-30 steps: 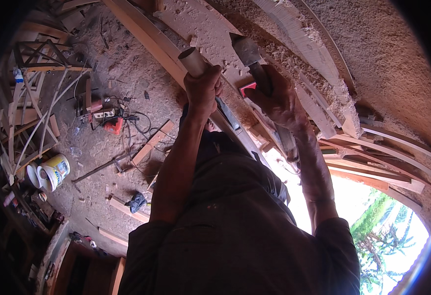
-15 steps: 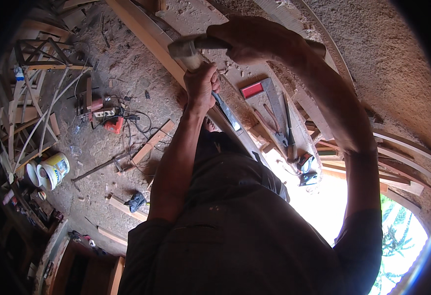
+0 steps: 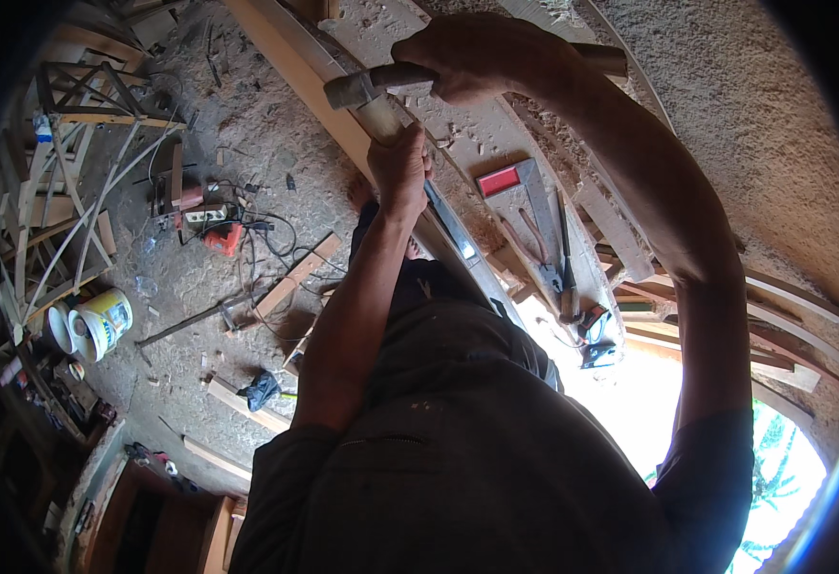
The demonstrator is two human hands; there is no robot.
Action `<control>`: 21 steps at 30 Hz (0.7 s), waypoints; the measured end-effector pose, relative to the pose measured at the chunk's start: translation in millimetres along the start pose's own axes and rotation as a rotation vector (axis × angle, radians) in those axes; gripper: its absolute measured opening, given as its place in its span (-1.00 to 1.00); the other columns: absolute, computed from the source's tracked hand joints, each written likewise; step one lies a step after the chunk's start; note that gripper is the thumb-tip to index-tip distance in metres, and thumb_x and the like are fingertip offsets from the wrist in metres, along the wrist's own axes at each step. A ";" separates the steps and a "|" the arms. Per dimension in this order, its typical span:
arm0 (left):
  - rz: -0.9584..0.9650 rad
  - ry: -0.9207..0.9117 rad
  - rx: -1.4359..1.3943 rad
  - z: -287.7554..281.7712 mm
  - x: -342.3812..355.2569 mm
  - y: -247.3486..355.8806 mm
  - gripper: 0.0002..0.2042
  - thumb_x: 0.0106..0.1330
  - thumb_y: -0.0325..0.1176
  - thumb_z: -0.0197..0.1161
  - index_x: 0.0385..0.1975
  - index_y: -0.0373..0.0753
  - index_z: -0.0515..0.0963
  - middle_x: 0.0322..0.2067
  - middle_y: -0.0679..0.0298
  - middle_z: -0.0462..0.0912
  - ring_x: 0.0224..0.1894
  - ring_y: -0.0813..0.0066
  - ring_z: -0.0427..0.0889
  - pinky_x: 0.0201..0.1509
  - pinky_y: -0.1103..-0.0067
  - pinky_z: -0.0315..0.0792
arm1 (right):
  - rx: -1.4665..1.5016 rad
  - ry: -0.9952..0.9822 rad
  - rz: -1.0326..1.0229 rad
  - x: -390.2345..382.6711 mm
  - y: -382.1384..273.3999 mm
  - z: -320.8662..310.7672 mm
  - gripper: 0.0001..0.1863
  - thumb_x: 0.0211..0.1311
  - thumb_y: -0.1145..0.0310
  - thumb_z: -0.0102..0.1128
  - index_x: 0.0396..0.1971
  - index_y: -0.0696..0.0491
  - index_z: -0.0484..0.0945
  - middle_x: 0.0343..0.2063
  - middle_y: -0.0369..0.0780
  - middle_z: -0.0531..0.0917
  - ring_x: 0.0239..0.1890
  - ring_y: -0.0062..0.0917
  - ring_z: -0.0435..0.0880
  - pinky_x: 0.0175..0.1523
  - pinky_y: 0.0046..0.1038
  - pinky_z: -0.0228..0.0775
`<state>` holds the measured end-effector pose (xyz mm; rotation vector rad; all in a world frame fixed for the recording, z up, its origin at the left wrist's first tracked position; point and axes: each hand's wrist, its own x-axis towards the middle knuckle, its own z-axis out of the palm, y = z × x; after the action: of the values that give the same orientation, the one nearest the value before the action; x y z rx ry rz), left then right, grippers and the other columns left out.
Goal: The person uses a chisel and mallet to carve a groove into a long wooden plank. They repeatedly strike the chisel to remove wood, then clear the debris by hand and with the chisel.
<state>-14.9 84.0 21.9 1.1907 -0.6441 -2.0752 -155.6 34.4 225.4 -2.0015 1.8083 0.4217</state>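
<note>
My left hand (image 3: 401, 175) is wrapped round a chisel (image 3: 378, 119), its pale handle end sticking out above the fist. A shiny blade (image 3: 451, 228) shows below the fist, over a long wooden beam (image 3: 486, 275). My right hand (image 3: 467, 57) grips the dark handle of a hammer (image 3: 348, 90). The hammer's head is at the top of the chisel handle and appears to touch it. Where the chisel's cutting edge meets the wood I cannot make out.
On a board to the right lie a try square (image 3: 501, 180) with a red inset, pliers (image 3: 550, 273) and other tools. An orange power tool (image 3: 221, 238) with cables, wood pieces (image 3: 297, 275) and white buckets (image 3: 102, 323) are on the floor at left. Wooden frames (image 3: 80, 191) stand beyond.
The view has shifted slightly. My right hand and the hammer are a little higher in view. My left hand, still round the chisel, sits slightly further right.
</note>
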 end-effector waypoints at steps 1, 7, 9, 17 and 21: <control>-0.001 -0.002 0.003 1.0 -0.2 -0.7 -0.79 0.34 -0.35 0.38 -0.45 -0.10 0.44 -0.62 0.47 0.40 -0.69 0.68 0.36 -0.65 0.62 0.29 | 0.051 0.011 0.041 -3.1 0.8 -8.5 -0.74 0.21 0.36 0.27 -0.10 0.04 0.60 -0.30 -0.03 0.72 -0.16 -0.09 0.74 -0.12 -0.05 0.57; 0.050 0.011 0.007 -1.1 3.4 -1.1 -0.79 0.37 -0.36 0.38 -0.43 -0.12 0.44 -0.60 0.45 0.42 -0.68 0.66 0.39 -0.66 0.62 0.34 | -0.117 0.012 -0.139 10.4 -2.6 34.7 -0.57 0.13 0.53 0.22 0.06 -0.01 0.55 -0.28 -0.09 0.77 -0.15 -0.20 0.80 -0.10 -0.19 0.67; 0.027 0.024 0.011 -0.9 -1.8 1.0 -0.79 0.37 -0.35 0.38 -0.43 -0.13 0.44 -0.59 0.45 0.43 -0.68 0.66 0.40 -0.66 0.62 0.34 | -0.123 -0.066 -0.099 16.6 -2.8 20.2 -0.58 0.13 0.52 0.23 0.04 0.01 0.55 -0.31 -0.08 0.76 -0.20 -0.20 0.80 -0.16 -0.21 0.67; 0.061 0.041 -0.055 -5.8 -6.1 -2.2 -0.76 0.33 -0.42 0.38 -0.15 -0.21 0.43 -0.58 0.42 0.45 -0.70 0.71 0.36 -0.71 0.69 0.27 | -0.110 -0.006 -0.091 10.7 -11.7 35.3 -0.59 0.15 0.51 0.24 0.04 -0.02 0.52 -0.36 -0.12 0.75 -0.18 -0.23 0.79 -0.15 -0.16 0.66; 0.039 0.077 -0.054 1.1 -15.2 -2.3 -0.71 0.29 -0.33 0.42 -0.57 -0.11 0.41 -0.65 0.47 0.36 -0.72 0.68 0.33 -0.67 0.63 0.27 | 0.021 0.054 -0.026 -18.8 -16.9 17.4 -0.60 0.16 0.49 0.25 0.04 -0.02 0.53 -0.37 -0.12 0.74 -0.23 -0.23 0.80 -0.15 -0.17 0.65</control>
<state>-10.9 96.8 29.4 1.2122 -0.5679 -1.9912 -140.1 60.5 220.9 -2.0377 1.8094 0.3427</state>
